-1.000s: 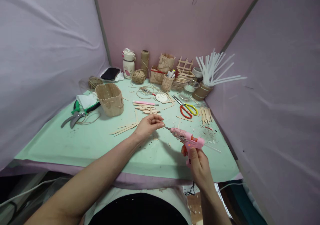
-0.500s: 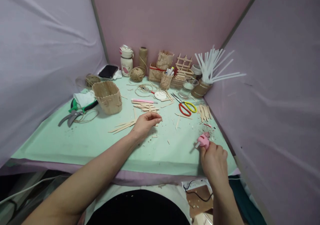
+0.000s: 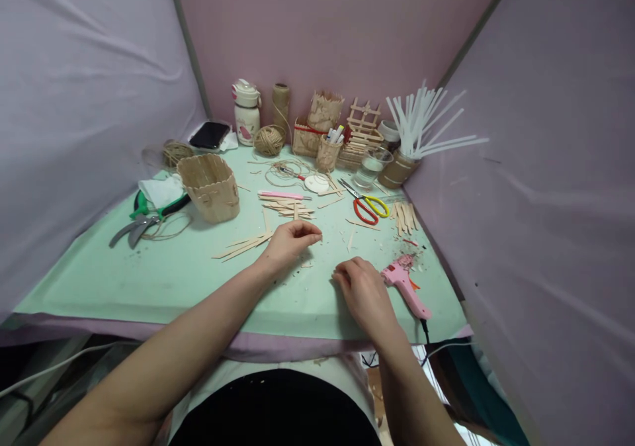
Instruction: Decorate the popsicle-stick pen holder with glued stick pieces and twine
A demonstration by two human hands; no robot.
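My left grip is pinched closed, any contents too small to discern; my right grip I cannot tell. The pink glue gun lies on the bench, just right of my nearer, right grip, handle slanting nearward.

Worn on the head; looking forward and down across the mint-green tablecloth to the pink back wall, near enough to frame left hand and right hand around mid-view, wide enough for both side drapes.
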